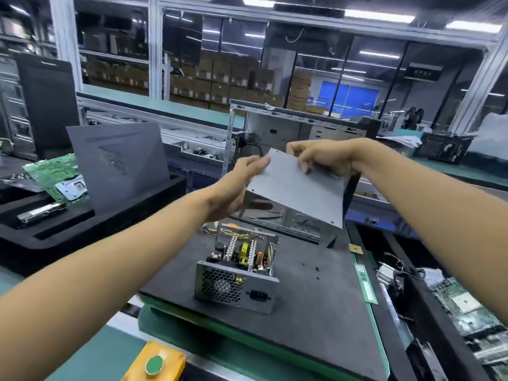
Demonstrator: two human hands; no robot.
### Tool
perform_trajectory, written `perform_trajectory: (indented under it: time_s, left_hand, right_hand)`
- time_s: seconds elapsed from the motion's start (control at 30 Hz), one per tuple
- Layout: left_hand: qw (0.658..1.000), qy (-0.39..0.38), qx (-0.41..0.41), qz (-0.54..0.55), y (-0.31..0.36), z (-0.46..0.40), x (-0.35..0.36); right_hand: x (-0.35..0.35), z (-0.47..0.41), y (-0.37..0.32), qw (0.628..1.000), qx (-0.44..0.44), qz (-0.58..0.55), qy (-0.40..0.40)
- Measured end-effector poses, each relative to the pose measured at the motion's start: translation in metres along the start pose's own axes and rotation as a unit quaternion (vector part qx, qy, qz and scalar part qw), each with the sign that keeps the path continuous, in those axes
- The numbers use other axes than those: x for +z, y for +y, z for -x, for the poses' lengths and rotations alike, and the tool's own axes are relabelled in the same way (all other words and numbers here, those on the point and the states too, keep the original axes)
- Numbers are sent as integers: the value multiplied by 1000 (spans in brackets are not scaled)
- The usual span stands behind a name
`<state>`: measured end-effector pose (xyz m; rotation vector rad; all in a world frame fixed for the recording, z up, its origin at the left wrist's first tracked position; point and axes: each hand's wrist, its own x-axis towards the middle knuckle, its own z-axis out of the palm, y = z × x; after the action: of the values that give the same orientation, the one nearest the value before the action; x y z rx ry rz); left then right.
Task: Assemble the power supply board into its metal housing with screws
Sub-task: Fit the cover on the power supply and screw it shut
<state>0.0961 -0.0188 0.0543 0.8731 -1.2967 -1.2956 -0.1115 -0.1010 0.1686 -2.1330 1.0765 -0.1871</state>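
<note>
We hold the grey metal cover [297, 192] up at the centre of the frame, tilted down toward the right, our left hand [236, 185] gripping its left edge and our right hand [313, 158] curled over its upper right corner. The open power supply [239, 266], board showing inside its housing, sits on the black mat [316, 312] directly below the cover in the lower middle, its long axis running away from us and its fan grille facing us. We judge the cover must drop straight down; the left hand is slightly nearer.
</note>
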Motion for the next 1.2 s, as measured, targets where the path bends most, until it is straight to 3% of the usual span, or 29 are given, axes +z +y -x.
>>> perform_trajectory:
  time_s: [0.1, 0.2, 0.33, 0.53, 0.63, 0.73, 0.9, 1.07, 1.2]
  left_hand:
    - [995, 47, -88, 30, 1, 6, -7]
    - [984, 75, -128, 93, -3, 13, -24]
    - [981, 112, -98, 127, -8, 21, -51]
    - [986, 90, -89, 113, -10, 29, -75]
    - [986, 86, -90, 106, -12, 31, -73]
    - [979, 141, -94, 110, -18, 31, -65]
    - [957, 244, -130, 84, -39, 36, -51]
    - [956, 253, -133, 64, -43, 39, -49]
    - [957, 236, -159, 61, -52, 45, -50]
  right_hand:
    - [12, -16, -7, 1000, 27, 0, -16]
    - [14, -27, -3, 998, -12, 30, 63]
    - [18, -28, 16, 984, -2, -126, 128]
    - [29, -22, 30, 989, 19, -148, -20]
    - [35, -18, 24, 987, 18, -153, -47]
    - [55, -16, 25, 977, 25, -210, -4]
    - [129, -25, 47, 926, 50, -336, 166]
    - [157, -16, 51, 871, 42, -448, 197]
    - [171, -12, 57, 864, 54, -454, 211]
